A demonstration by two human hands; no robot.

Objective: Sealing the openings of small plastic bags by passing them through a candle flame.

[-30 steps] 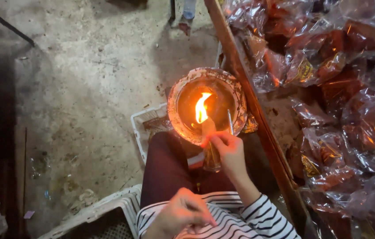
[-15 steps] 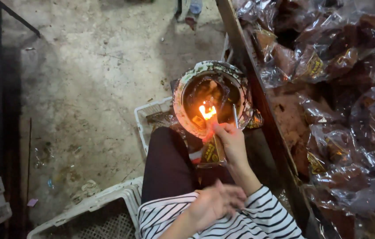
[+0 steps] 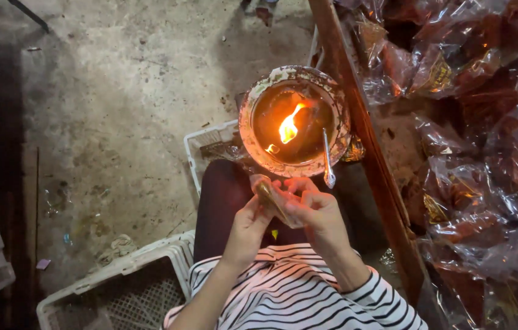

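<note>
Left hand [image 3: 248, 227]: grip closed on packet [image 3: 273, 200], over the lap
Right hand [image 3: 312, 209]: fingers pinch the same packet
Bowl [image 3: 258, 102]: just beyond packet, flame [image 3: 288, 128] burning inside
Bags [image 3: 473, 140]: heaped at right

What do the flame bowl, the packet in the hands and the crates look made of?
Bowl: likely metal, rim crusted pale and tarnished, glossy liquid inside reflecting the flame.
Packet, held by left hand and right hand: thin clear plastic film, shiny and crinkled, like the bags piled at right.
Crates: white moulded plastic, perforated, scuffed and dirty.
</note>
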